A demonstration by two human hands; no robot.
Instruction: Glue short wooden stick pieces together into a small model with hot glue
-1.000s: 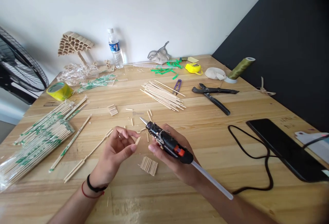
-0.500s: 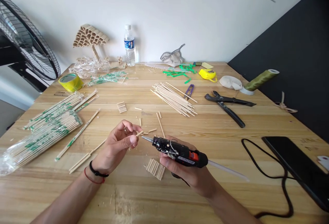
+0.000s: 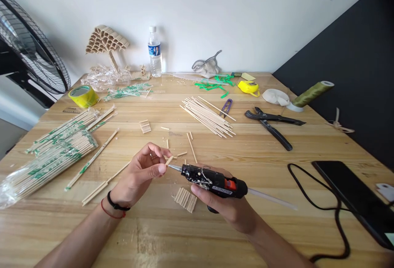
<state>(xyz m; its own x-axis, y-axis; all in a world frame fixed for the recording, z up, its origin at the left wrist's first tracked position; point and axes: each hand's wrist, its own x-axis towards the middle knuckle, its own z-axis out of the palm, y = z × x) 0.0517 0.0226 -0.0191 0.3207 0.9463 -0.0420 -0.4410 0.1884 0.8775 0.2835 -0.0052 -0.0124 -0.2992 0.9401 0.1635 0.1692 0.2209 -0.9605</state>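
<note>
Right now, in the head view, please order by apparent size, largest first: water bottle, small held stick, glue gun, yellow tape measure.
1. Glue gun
2. Water bottle
3. Yellow tape measure
4. Small held stick

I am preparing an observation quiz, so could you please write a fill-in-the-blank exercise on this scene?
1. The right hand holds a glue gun whose body is mostly ____.
2. The left hand pinches a short stick; its wrist bands are black and ____.
3. The upright bottle has a mostly ____ label.
4. The tape measure has a ____ case.

Missing words: black; red; blue; yellow.
</note>
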